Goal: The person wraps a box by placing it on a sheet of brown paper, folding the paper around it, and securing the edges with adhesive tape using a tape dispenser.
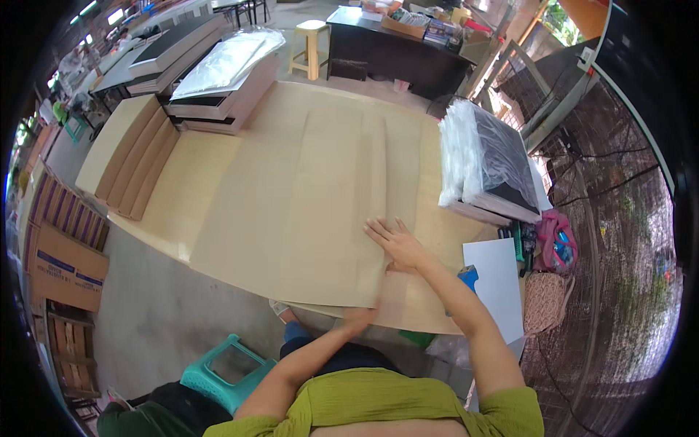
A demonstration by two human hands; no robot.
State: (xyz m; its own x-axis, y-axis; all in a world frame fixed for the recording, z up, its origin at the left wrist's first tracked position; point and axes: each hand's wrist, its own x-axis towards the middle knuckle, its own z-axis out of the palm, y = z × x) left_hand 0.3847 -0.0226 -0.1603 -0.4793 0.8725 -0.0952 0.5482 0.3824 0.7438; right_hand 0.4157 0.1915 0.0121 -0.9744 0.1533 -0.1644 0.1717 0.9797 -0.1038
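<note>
A large sheet of brown paper [255, 211] lies across the table in front of me, its right side folded over in a long strip. My right hand [397, 244] rests flat on the folded edge, its fingers stretched out and slightly spread. My left hand [360, 317] is at the near right corner of the paper, by the table's front edge. Its fingers are blurred and partly hidden there, so their grip does not show. A blue tool or box [467, 277] lies to the right of my right forearm.
Plastic-wrapped flat boxes [484, 160] stand at the right, near a white sheet [491, 277] and a pink bag [557, 244]. Brown boxes [131, 156] and a plastic-topped stack [226, 69] occupy the left side. Below are a teal stool [233, 371] and another person's dark sleeve [138, 419].
</note>
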